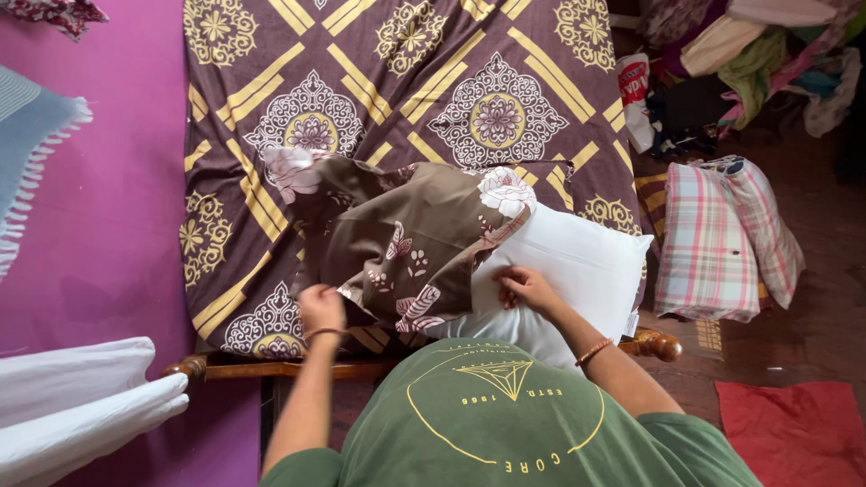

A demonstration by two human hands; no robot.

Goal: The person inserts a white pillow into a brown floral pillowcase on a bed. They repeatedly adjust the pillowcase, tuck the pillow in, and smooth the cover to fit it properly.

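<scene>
1. A plump white fabric pillow [577, 271] lies at the near right corner of the bed, partly inside a brown floral-print pillowcase [397, 248] whose open edge crosses the pillow's left half.
2. A small white tag [631, 323] sticks out from the pillow's right edge; its print is too small to tell.
3. The right hand [525, 287] rests on the white pillow just beside the case's edge, fingers curled and pinching the pillow's cloth; an orange bracelet sits on that wrist.
4. The left hand [322, 309] is closed on the lower left edge of the pillowcase, knuckles up, forearm reaching straight from the body; a thin band circles the wrist.
5. Beneath both lies a dark brown bedsheet with yellow stripes and white medallions [406, 81], spread over a bed whose carved wooden footboard [271, 368] runs between the person and the pillow.
6. The person's green printed T-shirt [505, 424] fills the lower middle.
7. On the floor to the right stand two pink plaid pillows [722, 239], leaning together just beside the bed.
8. Behind them, a white-and-red plastic bag [634, 95] sits among a heap of mixed clothes [767, 54].
9. A red cloth [794, 431] lies flat at lower right.
10. At left, a magenta wall [99, 225], a blue fringed cloth [32, 153] and folded white fabric [77, 401].
</scene>
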